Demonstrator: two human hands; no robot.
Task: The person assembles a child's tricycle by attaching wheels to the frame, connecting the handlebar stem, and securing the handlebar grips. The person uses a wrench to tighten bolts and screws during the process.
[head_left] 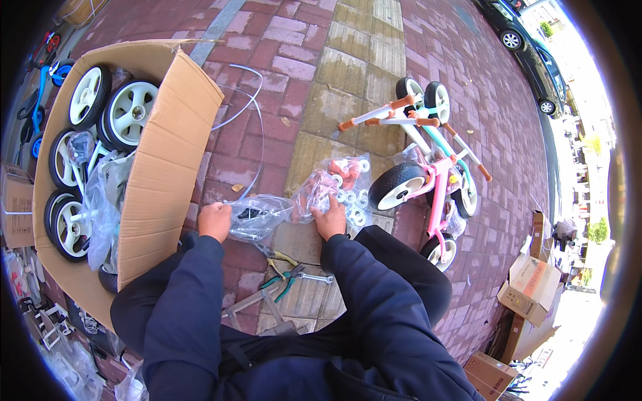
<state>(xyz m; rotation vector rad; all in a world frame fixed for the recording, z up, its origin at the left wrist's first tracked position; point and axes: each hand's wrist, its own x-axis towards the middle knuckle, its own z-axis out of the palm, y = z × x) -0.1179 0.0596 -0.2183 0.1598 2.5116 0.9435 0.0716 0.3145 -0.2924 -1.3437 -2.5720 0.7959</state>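
Note:
My left hand (215, 221) is closed on the left end of a clear plastic bag (257, 217) with small black parts inside. My right hand (330, 219) grips the crinkled plastic near a second clear bag (311, 194) holding orange-red pieces. Several white rings (354, 207) lie just beyond its fingers. Whether the two bags are joined cannot be made out. Below them on the paving are yellow-handled pliers (283, 256), green-handled pliers (287, 283) and a wrench (317, 277).
An open cardboard box (170, 160) of white-rimmed wheels (130, 113) stands at my left. Pink and mint children's balance bikes (438, 177) rest at the right. A loose white strap (259, 127) curls beyond the bags. More cartons (531, 287) stand far right; parked cars (535, 60) are beyond.

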